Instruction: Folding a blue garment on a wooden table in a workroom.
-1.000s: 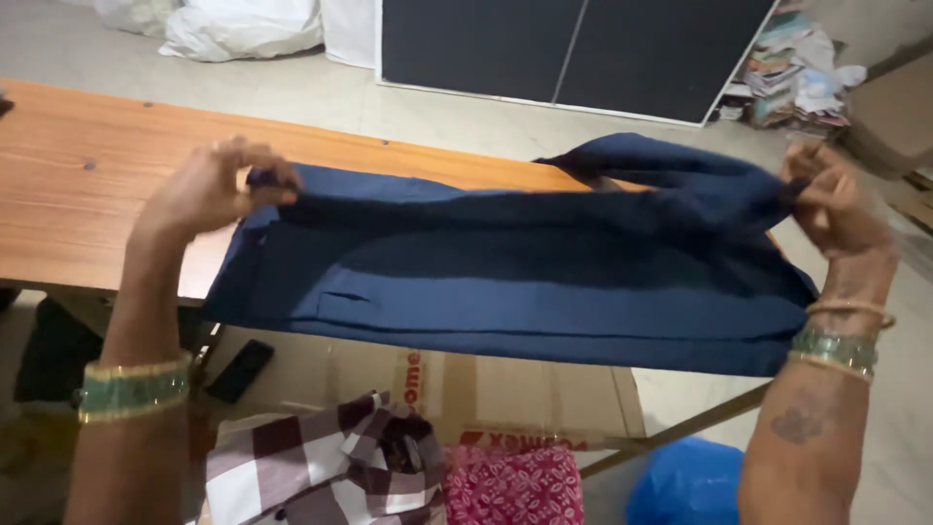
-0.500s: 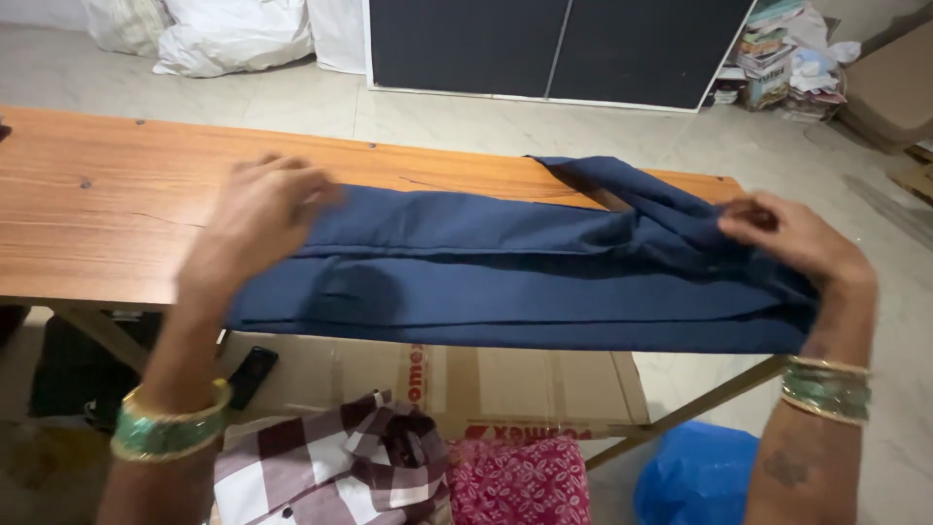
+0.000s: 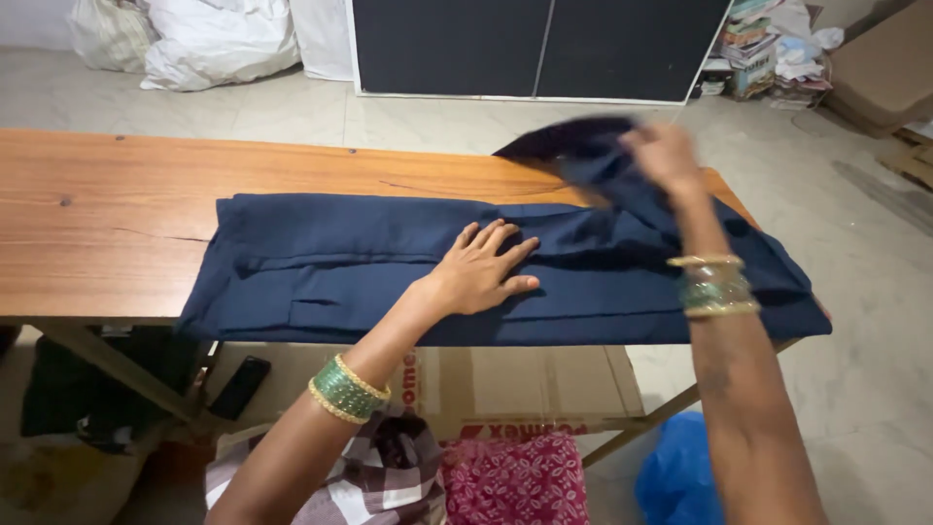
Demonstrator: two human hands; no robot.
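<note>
A dark navy garment lies folded lengthwise across the wooden table, its near edge hanging a little over the table's front. My left hand rests flat on the middle of the cloth, fingers spread. My right hand, blurred, is raised at the far right and grips a lifted flap of the same navy garment. Green and gold bangles sit on both wrists.
Under the table's front edge are a cardboard box, checked cloth, pink patterned cloth and a blue bag. A dark cabinet and white sacks stand at the back; stacked papers at the far right.
The garment has been laid down flat on the table. My left hand moved to the middle and pressed on it; my right hand lifted the right end's flap upward.
</note>
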